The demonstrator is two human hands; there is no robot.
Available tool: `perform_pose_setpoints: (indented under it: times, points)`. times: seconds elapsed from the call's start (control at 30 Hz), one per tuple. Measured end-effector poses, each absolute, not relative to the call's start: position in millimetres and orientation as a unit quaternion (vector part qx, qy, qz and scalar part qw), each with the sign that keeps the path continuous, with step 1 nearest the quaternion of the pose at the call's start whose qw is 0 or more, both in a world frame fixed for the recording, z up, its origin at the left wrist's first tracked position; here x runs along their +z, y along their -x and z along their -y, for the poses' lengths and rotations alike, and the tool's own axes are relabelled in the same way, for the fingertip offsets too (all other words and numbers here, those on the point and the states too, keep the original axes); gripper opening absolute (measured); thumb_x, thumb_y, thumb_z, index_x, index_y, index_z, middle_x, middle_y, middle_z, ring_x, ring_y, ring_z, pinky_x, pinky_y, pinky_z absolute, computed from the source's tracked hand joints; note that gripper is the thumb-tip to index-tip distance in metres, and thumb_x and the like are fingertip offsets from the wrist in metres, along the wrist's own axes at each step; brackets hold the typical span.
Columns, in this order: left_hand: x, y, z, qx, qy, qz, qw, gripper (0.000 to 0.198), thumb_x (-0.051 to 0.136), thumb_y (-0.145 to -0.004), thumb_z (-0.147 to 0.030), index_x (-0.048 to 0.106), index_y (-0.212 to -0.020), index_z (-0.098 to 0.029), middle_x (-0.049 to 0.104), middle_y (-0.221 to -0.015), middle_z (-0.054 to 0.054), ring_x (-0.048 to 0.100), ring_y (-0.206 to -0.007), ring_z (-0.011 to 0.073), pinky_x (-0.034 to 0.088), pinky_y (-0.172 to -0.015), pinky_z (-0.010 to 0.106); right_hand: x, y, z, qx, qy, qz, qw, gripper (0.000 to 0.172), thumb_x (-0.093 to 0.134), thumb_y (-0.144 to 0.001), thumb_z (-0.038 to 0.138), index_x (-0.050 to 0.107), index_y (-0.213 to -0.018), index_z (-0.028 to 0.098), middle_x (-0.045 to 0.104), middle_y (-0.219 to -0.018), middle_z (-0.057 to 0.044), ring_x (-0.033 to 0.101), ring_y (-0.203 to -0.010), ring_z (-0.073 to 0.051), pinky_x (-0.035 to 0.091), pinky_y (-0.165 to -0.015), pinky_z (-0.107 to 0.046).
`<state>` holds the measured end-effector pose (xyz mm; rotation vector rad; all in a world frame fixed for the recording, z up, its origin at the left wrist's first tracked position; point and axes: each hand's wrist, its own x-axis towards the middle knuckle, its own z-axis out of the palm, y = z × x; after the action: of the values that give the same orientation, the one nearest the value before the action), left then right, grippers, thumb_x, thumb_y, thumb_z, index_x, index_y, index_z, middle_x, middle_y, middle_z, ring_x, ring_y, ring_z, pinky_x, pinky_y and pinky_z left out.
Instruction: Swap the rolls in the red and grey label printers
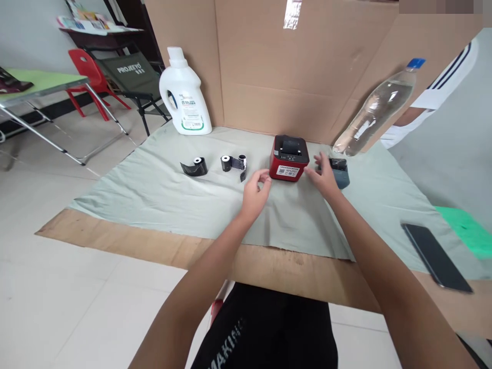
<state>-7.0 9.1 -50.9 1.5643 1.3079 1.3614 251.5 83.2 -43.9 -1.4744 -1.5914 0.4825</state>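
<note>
A small red and black printer (pixel 289 158) sits on a grey-green cloth (pixel 161 195) laid over cardboard. My left hand (pixel 255 192) hovers just left of the printer with its fingers curled and apart, holding nothing. My right hand (pixel 325 177) is at the printer's right side, fingers spread, next to a dark grey block (pixel 340 171) lying on the cloth. Two black rolls lie to the left: one with a loose strip (pixel 196 166) and a pair joined by a ribbon (pixel 234 164).
A white detergent jug (pixel 185 95) stands at the back left against the cardboard wall (pixel 269 61). A clear plastic bottle (pixel 378 107) leans at the back right. A black phone (pixel 436 256) lies on the right. Another person's sleeve (pixel 448 77) shows beyond. A folding chair (pixel 130 77) stands behind.
</note>
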Motion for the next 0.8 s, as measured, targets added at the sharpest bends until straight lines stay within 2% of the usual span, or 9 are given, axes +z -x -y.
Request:
perform_pose_setpoints:
  times: [0.1, 0.17, 0.27, 0.4, 0.57, 0.7, 0.8]
  points:
    - [-48.2, 3.5, -48.9, 0.498, -0.62, -0.48, 0.369, 0.079, 0.077, -0.085, -0.023, 0.045, -0.156, -0.019, 0.055, -0.159, 0.018, 0.055, -0.146, 0.0305, 0.053, -0.107, 0.037, -56.5, -226.4, -93.6, 0.308, 0.511, 0.653, 0.466, 0.096, 0.087, -0.066, 0.061, 0.053, -0.146, 0.019, 0.065, -0.146, -0.019, 0.063, -0.131, -0.038, 0.052, -0.111, -0.057]
    - [-47.2, -2.7, -73.3, 0.459, -0.671, -0.442, 0.38, 0.094, 0.084, -0.078, -0.021, 0.04, -0.161, -0.018, 0.055, -0.16, 0.017, 0.053, -0.148, 0.032, 0.051, -0.114, 0.038, -63.9, -216.8, -100.2, 0.307, 0.487, 0.648, 0.498, 0.099, 0.092, -0.061, 0.06, 0.055, -0.143, 0.018, 0.067, -0.144, -0.019, 0.066, -0.128, -0.036, 0.05, -0.113, -0.056]
    - [-47.4, -10.9, -93.9, 0.447, -0.705, -0.417, 0.36, 0.092, 0.081, -0.082, -0.022, 0.039, -0.164, -0.021, 0.064, -0.152, 0.012, 0.061, -0.14, 0.0298, 0.051, -0.115, 0.039, -70.8, -213.4, -105.9, 0.264, 0.485, 0.647, 0.526, 0.102, 0.094, -0.059, 0.059, 0.055, -0.144, 0.019, 0.064, -0.149, -0.019, 0.064, -0.132, -0.037, 0.047, -0.117, -0.056]
    - [-45.3, -8.5, -89.0, 0.45, -0.707, -0.449, 0.31, 0.081, 0.073, -0.087, -0.017, 0.045, -0.163, -0.022, 0.068, -0.149, 0.009, 0.068, -0.132, 0.0292, 0.055, -0.114, 0.04, -69.9, -214.9, -97.8, 0.226, 0.49, 0.666, 0.515, 0.1, 0.096, -0.06, 0.058, 0.057, -0.143, 0.019, 0.069, -0.142, -0.017, 0.064, -0.132, -0.038, 0.047, -0.117, -0.056]
    - [-36.7, 10.7, -46.2, 0.483, -0.736, -0.404, 0.247, 0.073, 0.072, -0.091, -0.019, 0.051, -0.16, -0.029, 0.059, -0.16, 0.003, 0.066, -0.138, 0.0285, 0.054, -0.12, 0.042, -53.8, -206.8, -46.0, 0.206, 0.493, 0.658, 0.531, 0.099, 0.094, -0.063, 0.065, 0.057, -0.143, 0.02, 0.069, -0.14, -0.017, 0.065, -0.129, -0.041, 0.051, -0.113, -0.058]
    - [-46.8, 27.1, 1.9, 0.509, -0.75, -0.363, 0.216, 0.074, 0.076, -0.093, -0.029, 0.049, -0.161, -0.032, 0.063, -0.155, 0.003, 0.072, -0.129, 0.0267, 0.06, -0.115, 0.041, -42.6, -197.2, 14.6, 0.172, 0.483, 0.682, 0.522, 0.106, 0.093, -0.066, 0.065, 0.049, -0.153, 0.023, 0.065, -0.146, -0.017, 0.064, -0.133, -0.041, 0.052, -0.112, -0.061]
    - [-63.5, 35.1, 29.0, 0.527, -0.745, -0.362, 0.191, 0.075, 0.078, -0.093, -0.034, 0.048, -0.162, -0.032, 0.066, -0.152, 0.003, 0.076, -0.122, 0.0242, 0.063, -0.111, 0.038, -44.1, -190.9, 46.5, 0.158, 0.491, 0.69, 0.507, 0.104, 0.09, -0.071, 0.066, 0.046, -0.155, 0.024, 0.066, -0.145, -0.017, 0.064, -0.133, -0.041, 0.053, -0.112, -0.061]
